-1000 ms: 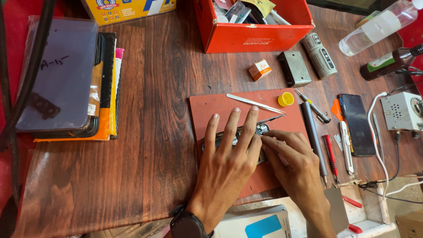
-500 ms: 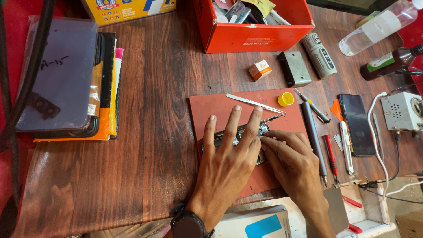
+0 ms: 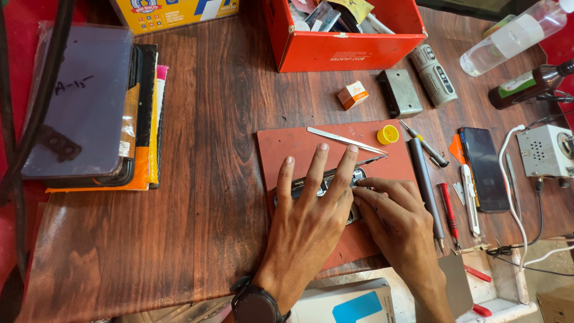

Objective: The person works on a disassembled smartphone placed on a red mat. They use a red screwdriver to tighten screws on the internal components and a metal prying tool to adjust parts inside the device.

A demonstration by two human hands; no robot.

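An opened phone lies on a reddish-brown work mat, mostly hidden under my hands. My left hand presses flat on it with fingers spread, a dark watch on the wrist. My right hand is curled at the phone's right end, fingertips pinched around a thin tool whose tip pokes out towards the upper right. What the tool touches is hidden. Metal tweezers and a yellow cap lie on the mat's far part.
A red box of parts stands at the back. Screwdrivers, a dark phone, a clear bottle and a small white device with cables sit on the right. Stacked phone cases lie on the left of the wooden table.
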